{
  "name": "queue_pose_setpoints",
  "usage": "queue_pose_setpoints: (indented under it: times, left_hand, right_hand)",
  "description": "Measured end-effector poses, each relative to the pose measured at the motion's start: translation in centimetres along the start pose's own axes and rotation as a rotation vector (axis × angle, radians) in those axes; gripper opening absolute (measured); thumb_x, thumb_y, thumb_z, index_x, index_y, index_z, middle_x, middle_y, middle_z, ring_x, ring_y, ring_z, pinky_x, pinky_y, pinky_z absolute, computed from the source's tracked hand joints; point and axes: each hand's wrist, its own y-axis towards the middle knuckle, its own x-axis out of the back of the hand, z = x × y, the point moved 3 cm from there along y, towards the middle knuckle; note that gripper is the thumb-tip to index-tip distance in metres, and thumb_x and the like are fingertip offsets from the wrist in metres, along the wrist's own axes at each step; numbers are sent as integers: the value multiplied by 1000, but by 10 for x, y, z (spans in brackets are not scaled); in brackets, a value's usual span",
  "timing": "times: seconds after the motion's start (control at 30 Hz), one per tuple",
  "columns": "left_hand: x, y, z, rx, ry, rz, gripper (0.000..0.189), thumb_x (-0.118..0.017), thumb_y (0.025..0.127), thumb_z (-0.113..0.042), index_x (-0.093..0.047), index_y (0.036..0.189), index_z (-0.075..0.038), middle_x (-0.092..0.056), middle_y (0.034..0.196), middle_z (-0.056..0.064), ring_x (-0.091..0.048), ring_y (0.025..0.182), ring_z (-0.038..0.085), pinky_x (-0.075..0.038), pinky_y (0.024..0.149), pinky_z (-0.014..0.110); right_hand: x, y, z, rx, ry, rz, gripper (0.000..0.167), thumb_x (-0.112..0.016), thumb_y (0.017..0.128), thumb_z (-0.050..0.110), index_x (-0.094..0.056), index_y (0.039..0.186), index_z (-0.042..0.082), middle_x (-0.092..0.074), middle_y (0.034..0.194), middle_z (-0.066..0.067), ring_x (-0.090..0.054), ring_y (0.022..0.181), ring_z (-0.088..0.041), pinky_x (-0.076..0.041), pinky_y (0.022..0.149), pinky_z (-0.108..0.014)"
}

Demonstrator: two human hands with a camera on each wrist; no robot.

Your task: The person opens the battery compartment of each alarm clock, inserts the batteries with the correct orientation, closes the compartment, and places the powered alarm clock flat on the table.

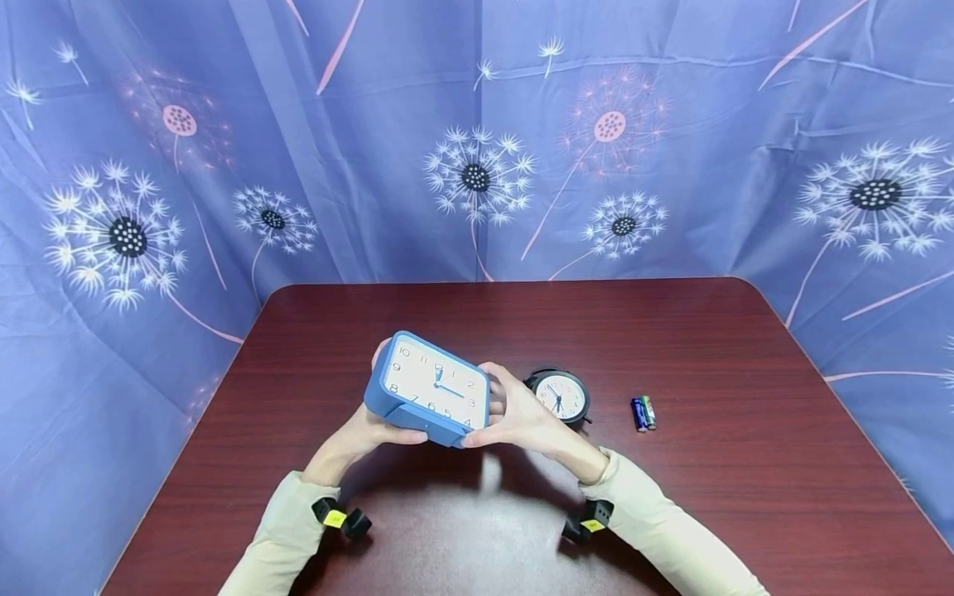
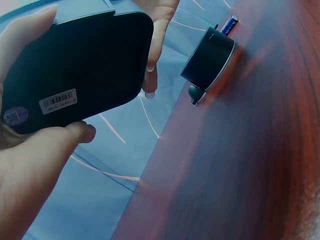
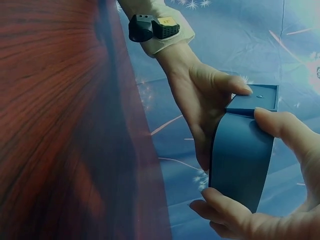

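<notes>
Both hands hold a blue rectangular alarm clock (image 1: 436, 385) up above the table, its white dial tilted and facing the head camera. My left hand (image 1: 365, 434) grips its left side, thumb along the bottom edge. At the opposite end, my right hand (image 1: 522, 418) pinches the lower right corner and side between thumb and fingers. The left wrist view shows the clock's dark back (image 2: 80, 65), with a barcode label and a round sticker. In the right wrist view, its blue side (image 3: 242, 155) lies between the two hands.
A small round black alarm clock (image 1: 561, 397) stands on the table just beyond my right wrist. Two batteries (image 1: 643, 413), one blue and one green, lie right of it. The dark red table (image 1: 745, 463) ends at a blue dandelion-print curtain (image 1: 373, 165).
</notes>
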Motion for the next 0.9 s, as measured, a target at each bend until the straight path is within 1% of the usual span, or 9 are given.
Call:
queue_pose_setpoints:
  times: [0.17, 0.33, 0.5, 0.63, 0.7, 0.8, 0.9]
  left_hand:
    - [0, 1, 0, -22, -26, 11, 120, -85, 71, -8, 2, 152, -26, -34, 145, -7, -36, 129, 8, -32, 106, 19]
    - [0, 1, -1, -35, -8, 13, 119, -85, 70, -6, 0, 151, -24, -37, 144, -5, -39, 128, 8, -33, 106, 20]
    - [0, 0, -2, -18, 3, 10, 118, -85, 70, -5, -2, 152, -24, -41, 142, -6, -43, 126, 8, -35, 105, 21]
    - [0, -2, -3, 26, 5, 21, 120, -84, 71, -8, 1, 153, -29, -41, 142, -10, -44, 125, 6, -38, 103, 20]
    - [-1, -2, -5, 32, 1, 33, 122, -83, 72, -8, 5, 153, -31, -38, 144, -11, -43, 126, 5, -38, 103, 20]
    - [-2, -2, -7, 14, -6, 52, 126, -82, 73, -6, 11, 154, -32, -31, 148, -11, -39, 128, 4, -38, 104, 19]
    - [-4, -1, -10, -23, 5, 75, 129, -82, 74, -6, 17, 153, -32, -25, 151, -10, -34, 131, 3, -34, 106, 18]
  right_hand:
    - [-1, 0, 0, -6, -11, 5, 85, -82, 67, -3, -32, 135, 5, -57, 125, -20, -68, 95, -23, -56, 81, -33]
    - [-2, -1, -1, -13, -21, 11, 86, -83, 67, -2, -31, 135, 4, -58, 125, -20, -68, 97, -23, -56, 82, -33]
    - [-3, -1, -1, -16, -18, 21, 85, -83, 68, -1, -31, 135, 4, -58, 125, -20, -68, 98, -23, -56, 82, -33]
    - [-4, 0, -2, -14, -5, 26, 84, -83, 68, -1, -32, 134, 4, -59, 123, -20, -68, 96, -22, -56, 80, -33]
    - [-5, 0, -2, -10, 1, 25, 84, -83, 68, -2, -32, 134, 4, -59, 123, -19, -69, 95, -21, -56, 80, -33]
    - [-6, 0, -2, -2, 11, 20, 84, -82, 67, -3, -32, 134, 5, -58, 123, -19, -69, 93, -21, -56, 80, -33]
    - [-7, 1, -3, -1, 19, 4, 86, -83, 67, -2, -31, 135, 6, -58, 124, -19, -68, 93, -20, -56, 80, -32]
